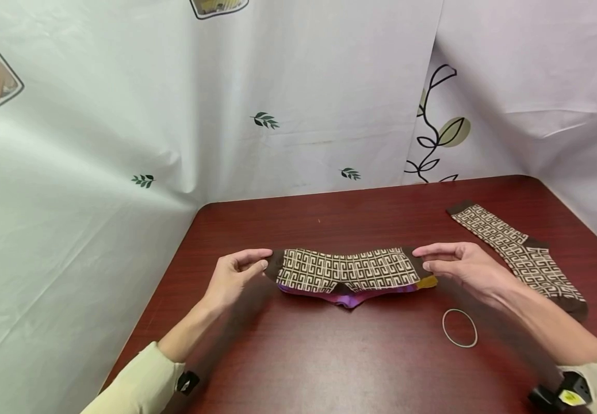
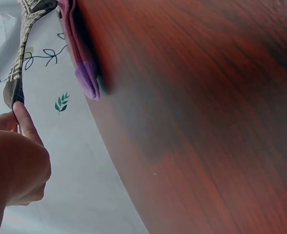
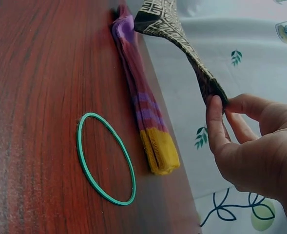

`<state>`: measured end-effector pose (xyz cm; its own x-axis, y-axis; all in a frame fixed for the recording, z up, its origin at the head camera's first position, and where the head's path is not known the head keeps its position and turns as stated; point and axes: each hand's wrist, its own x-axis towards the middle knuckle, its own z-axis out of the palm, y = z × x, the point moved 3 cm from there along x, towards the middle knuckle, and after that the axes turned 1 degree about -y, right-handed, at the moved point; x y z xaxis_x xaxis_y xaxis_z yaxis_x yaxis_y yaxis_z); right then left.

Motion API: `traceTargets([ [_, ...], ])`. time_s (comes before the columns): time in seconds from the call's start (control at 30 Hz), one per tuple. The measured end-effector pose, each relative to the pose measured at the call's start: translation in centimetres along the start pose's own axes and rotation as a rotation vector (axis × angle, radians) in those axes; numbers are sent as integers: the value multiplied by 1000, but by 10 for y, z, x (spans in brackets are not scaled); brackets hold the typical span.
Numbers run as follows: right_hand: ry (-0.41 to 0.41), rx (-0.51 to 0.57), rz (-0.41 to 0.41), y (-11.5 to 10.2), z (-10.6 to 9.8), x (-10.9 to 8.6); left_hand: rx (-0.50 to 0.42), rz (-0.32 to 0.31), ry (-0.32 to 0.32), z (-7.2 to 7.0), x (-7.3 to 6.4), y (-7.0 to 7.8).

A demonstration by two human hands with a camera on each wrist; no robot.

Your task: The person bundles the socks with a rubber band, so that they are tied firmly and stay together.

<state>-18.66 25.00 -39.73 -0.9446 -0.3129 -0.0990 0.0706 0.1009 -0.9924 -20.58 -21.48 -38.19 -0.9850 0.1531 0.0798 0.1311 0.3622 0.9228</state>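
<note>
A brown-and-cream patterned sock [image 1: 350, 270] is stretched sideways between both hands, raised above the table. My left hand [image 1: 228, 279] pinches its dark brown end on the left between thumb and fingers. At the other dark end, my right hand [image 1: 461, 267] pinches the sock the same way. Under it lie purple socks with a yellow end [image 3: 160, 151], flat on the table and stacked together; the patterned sock hides much of them in the head view. A thin green elastic band [image 3: 106, 158] rests on the table near the yellow end.
A second patterned sock [image 1: 523, 247] lies on the dark red table [image 1: 360, 368] at the right, partly behind my right forearm. White printed cloth [image 1: 303, 86] hangs along the table's back and sides.
</note>
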Motion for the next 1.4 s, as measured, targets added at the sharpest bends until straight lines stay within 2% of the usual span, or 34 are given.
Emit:
traceTargets([
  [0.13, -6, 18, -2, -2, 0, 0, -27, 6, -8, -2, 1, 2],
  [0.33, -16, 33, 2, -2, 1, 0, -45, -16, -27, -3, 3, 1],
  [0.57, -48, 153, -5, -3, -1, -2, -83, -6, -47, -2, 2, 5],
  [0.67, -48, 172, -14, -2, -3, -3, -101, -8, -54, 0, 1, 6],
  [0.77, -41, 150, -15, -1, -4, -3, -99, -9, -66, 3, 2, 3],
  [0.97, -3, 33, 10, 6, -2, 0, -94, -16, -82, 10, 10, -11],
  [1.13, 39, -56, -14, 12, 1, 6, -113, -8, -89, 16, 18, -20],
  [1.4, 83, -162, -34, 17, 2, 12, -76, -10, -90, 26, 25, -28],
])
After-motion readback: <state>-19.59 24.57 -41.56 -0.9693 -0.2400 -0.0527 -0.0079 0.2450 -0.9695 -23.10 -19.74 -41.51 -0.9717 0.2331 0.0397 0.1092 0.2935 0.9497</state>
